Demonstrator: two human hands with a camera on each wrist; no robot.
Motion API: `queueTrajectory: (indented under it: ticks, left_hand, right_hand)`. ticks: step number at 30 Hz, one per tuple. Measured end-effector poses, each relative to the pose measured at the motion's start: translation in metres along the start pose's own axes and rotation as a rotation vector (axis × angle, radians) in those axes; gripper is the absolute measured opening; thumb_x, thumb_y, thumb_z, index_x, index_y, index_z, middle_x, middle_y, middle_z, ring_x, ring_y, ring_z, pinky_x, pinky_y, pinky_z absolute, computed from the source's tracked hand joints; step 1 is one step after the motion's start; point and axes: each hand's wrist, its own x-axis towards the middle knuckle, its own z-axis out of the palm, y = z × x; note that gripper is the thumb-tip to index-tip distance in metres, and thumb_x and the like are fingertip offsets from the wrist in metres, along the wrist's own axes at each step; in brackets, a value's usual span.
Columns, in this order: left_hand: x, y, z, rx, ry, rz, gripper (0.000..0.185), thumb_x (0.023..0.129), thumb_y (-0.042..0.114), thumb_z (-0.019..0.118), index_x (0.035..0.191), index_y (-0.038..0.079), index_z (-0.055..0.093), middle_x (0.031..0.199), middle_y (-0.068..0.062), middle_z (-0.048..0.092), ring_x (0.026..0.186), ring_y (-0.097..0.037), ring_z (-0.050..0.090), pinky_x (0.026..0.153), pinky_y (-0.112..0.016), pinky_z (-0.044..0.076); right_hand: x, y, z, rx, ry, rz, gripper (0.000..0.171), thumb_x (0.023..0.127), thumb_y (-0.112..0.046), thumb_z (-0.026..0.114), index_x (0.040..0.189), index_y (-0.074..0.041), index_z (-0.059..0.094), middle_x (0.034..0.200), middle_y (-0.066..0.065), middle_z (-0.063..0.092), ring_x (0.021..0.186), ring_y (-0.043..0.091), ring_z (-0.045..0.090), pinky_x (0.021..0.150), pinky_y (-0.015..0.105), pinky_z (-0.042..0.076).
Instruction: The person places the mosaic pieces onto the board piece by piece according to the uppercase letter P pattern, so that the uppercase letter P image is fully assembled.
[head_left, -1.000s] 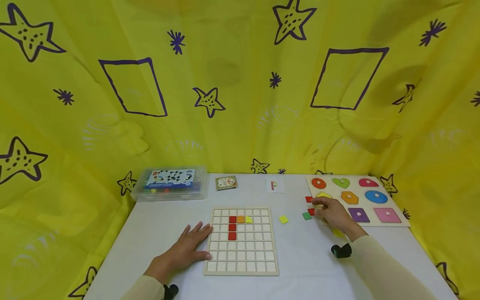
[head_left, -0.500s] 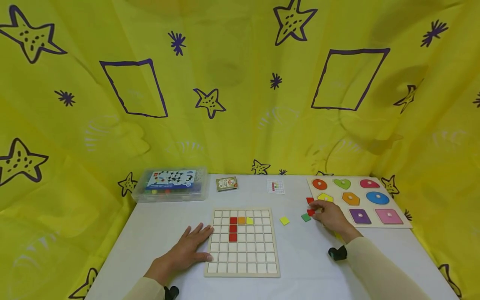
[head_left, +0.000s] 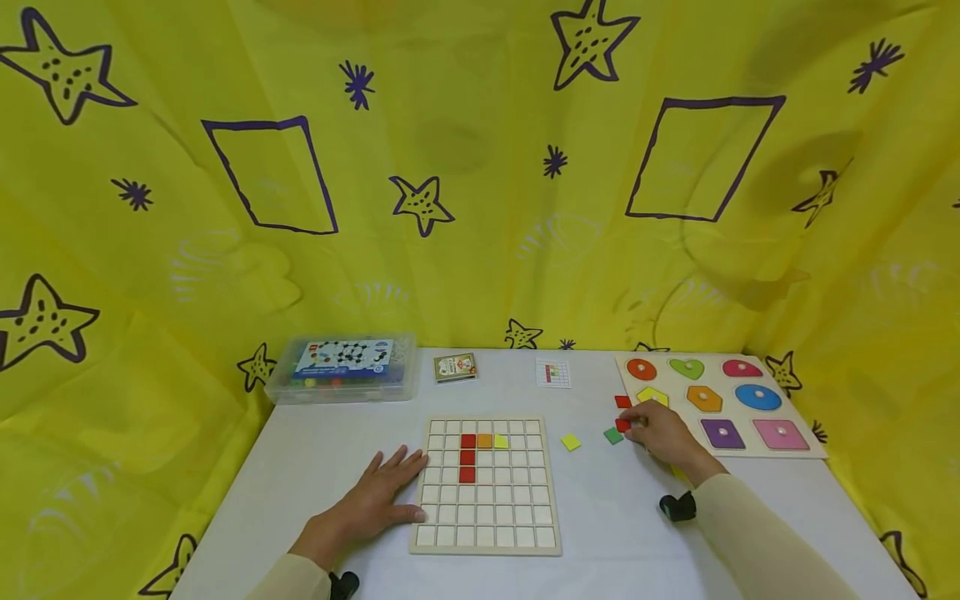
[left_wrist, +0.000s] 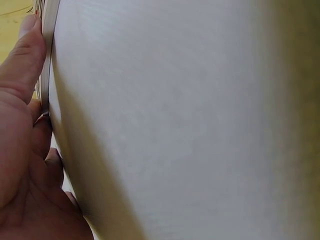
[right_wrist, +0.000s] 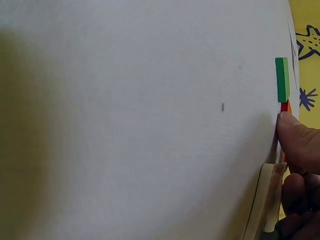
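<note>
My right hand (head_left: 663,435) is at the right of the table, thumb and fingers pinching a red square tile (head_left: 622,425). Right beside that tile lies a green tile (head_left: 613,436). A second red tile (head_left: 622,402) sits just beyond the fingertips. In the right wrist view the thumb (right_wrist: 299,137) is close to the green tile (right_wrist: 282,80). My left hand (head_left: 382,493) rests flat with fingers spread, touching the left edge of the wooden grid board (head_left: 487,518). Three red tiles (head_left: 468,457), an orange tile (head_left: 484,441) and a yellow tile (head_left: 501,442) occupy grid cells.
Between board and right hand lies a loose yellow tile (head_left: 571,442). The shape puzzle board (head_left: 806,408) stands behind the right hand. At the back are a pattern card (head_left: 553,373), a small card box (head_left: 454,367) and a clear plastic case (head_left: 341,369).
My right hand's fingers have drawn in a little around the red tile, with the far red tile now more exposed. The left hand has stayed in place.
</note>
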Motion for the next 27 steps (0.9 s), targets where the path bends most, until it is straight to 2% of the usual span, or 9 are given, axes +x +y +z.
queueTrajectory:
  ticks: [6, 10, 14, 20, 27]
  left_hand:
    - [0.000, 0.001, -0.001, 0.002, -0.003, 0.000, 0.092, 0.092, 0.050, 0.076, 0.163, 0.004, 0.038, 0.170, -0.018, 0.035, 0.161, -0.046, 0.018, 0.129, -0.070, 0.001]
    - [0.000, 0.001, -0.001, -0.001, -0.003, -0.001, 0.092, 0.092, 0.049, 0.076, 0.163, 0.004, 0.039, 0.170, -0.018, 0.035, 0.161, -0.046, 0.018, 0.129, -0.070, 0.000]
    - [0.000, 0.000, -0.001, 0.010, -0.002, -0.001, 0.092, 0.092, 0.050, 0.076, 0.163, 0.005, 0.039, 0.170, -0.017, 0.036, 0.161, -0.046, 0.018, 0.129, -0.070, 0.001]
    - [0.000, -0.001, 0.001, -0.006, 0.005, -0.002, 0.093, 0.091, 0.050, 0.076, 0.163, 0.005, 0.039, 0.170, -0.017, 0.036, 0.161, -0.047, 0.018, 0.129, -0.069, 0.000]
    - [0.000, -0.002, 0.003, -0.011, 0.017, 0.001, 0.093, 0.090, 0.052, 0.077, 0.162, 0.006, 0.041, 0.169, -0.018, 0.037, 0.160, -0.049, 0.019, 0.129, -0.068, 0.001]
  right_hand:
    - [-0.004, -0.003, -0.001, 0.014, 0.008, 0.015, 0.031, 0.100, -0.011, 0.072, 0.129, -0.001, 0.070, 0.127, 0.023, 0.062, 0.111, 0.038, 0.056, 0.103, 0.062, 0.051]
    - [-0.005, -0.005, -0.004, 0.050, 0.015, 0.033, 0.037, 0.103, -0.016, 0.069, 0.137, -0.002, 0.066, 0.130, 0.023, 0.064, 0.109, 0.035, 0.055, 0.092, 0.048, 0.056]
    - [-0.005, -0.008, -0.005, 0.094, 0.061, 0.022, 0.038, 0.104, -0.016, 0.067, 0.140, -0.004, 0.065, 0.124, 0.021, 0.067, 0.103, 0.031, 0.056, 0.079, 0.032, 0.053]
    - [-0.004, -0.012, -0.002, 0.180, 0.130, 0.050, 0.035, 0.104, -0.013, 0.068, 0.138, -0.009, 0.067, 0.125, 0.021, 0.068, 0.105, 0.032, 0.059, 0.078, 0.025, 0.057]
    - [-0.006, -0.022, 0.005, 0.267, 0.210, 0.043, 0.030, 0.103, -0.011, 0.069, 0.133, -0.008, 0.068, 0.124, 0.023, 0.069, 0.108, 0.034, 0.064, 0.073, 0.017, 0.055]
